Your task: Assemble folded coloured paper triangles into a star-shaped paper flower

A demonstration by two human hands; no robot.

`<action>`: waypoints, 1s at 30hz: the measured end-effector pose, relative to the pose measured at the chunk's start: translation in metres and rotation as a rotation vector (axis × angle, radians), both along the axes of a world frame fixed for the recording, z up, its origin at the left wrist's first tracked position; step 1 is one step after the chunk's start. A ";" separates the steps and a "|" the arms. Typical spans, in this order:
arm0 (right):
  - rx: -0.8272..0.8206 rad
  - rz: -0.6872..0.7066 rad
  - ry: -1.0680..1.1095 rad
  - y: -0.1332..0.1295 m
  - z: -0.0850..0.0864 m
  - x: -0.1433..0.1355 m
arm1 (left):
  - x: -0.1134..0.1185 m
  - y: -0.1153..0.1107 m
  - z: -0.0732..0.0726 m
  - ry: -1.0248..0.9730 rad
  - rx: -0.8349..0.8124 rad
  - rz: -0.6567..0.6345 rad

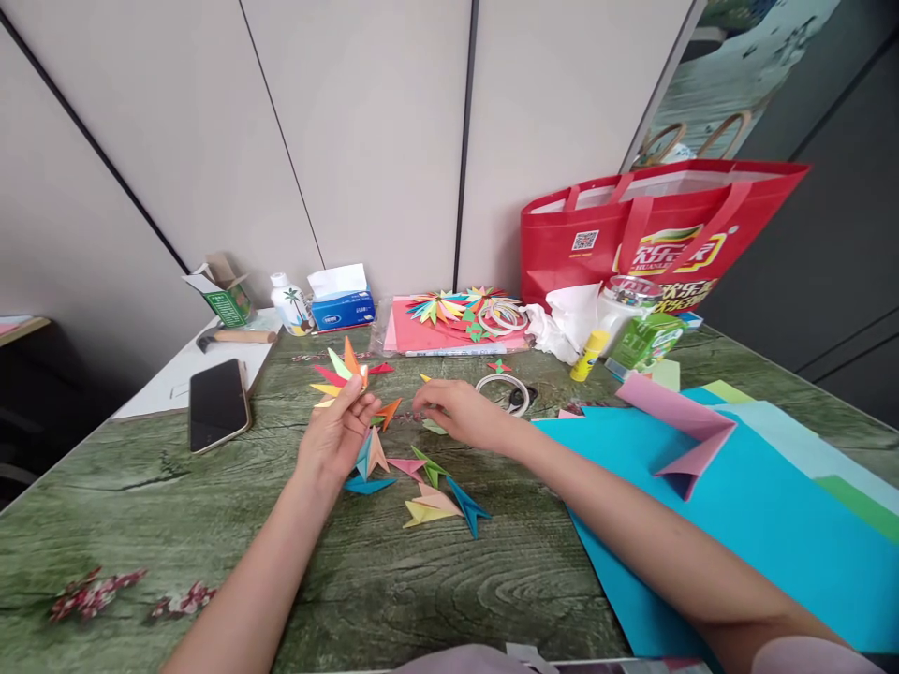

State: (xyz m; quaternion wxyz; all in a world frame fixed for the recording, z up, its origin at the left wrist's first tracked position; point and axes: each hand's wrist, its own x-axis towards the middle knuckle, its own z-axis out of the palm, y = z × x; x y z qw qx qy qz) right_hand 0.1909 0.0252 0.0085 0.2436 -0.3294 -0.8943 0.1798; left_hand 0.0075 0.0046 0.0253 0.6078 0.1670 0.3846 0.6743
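My left hand [341,423] pinches a fan of joined folded paper points [337,370] in orange, green, red and yellow. To its right, my right hand [453,409] hovers over the table with its fingers curled; whatever its fingertips may hold is hidden. Loose folded paper pieces lie below and between the hands: a blue one [468,505], a yellow one [425,511], a pink one [407,466], a green one [430,465] and several others. Just beyond the right hand is a white tape roll [503,382].
A phone [217,404] and a hammer [235,336] lie at the left. Along the back stand a bottle [292,307], a tissue pack [343,310], finished paper stars [439,307] and a red bag [582,267]. A glue stick [589,356] and blue paper sheets [737,534] are at the right.
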 end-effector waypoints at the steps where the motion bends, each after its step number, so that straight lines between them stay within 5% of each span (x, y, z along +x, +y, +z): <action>1: -0.002 0.003 0.005 0.000 -0.001 -0.002 | 0.000 0.000 0.000 0.018 -0.011 -0.016; 7: -0.011 0.109 -0.086 0.006 -0.012 -0.020 | 0.004 -0.005 -0.003 0.115 0.024 -0.147; 13: 0.100 0.143 -0.220 0.018 -0.020 -0.045 | 0.002 -0.004 -0.002 0.109 0.050 -0.109; 20: 0.007 -0.080 -0.369 0.023 -0.005 -0.043 | -0.010 0.002 0.006 0.064 -0.025 0.103; 24: 0.004 -0.118 -0.339 0.026 -0.002 -0.043 | -0.012 0.005 0.004 0.075 -0.068 0.098; 30: 0.161 0.194 -0.121 0.013 -0.007 -0.057 | -0.011 0.003 0.006 0.071 -0.058 0.086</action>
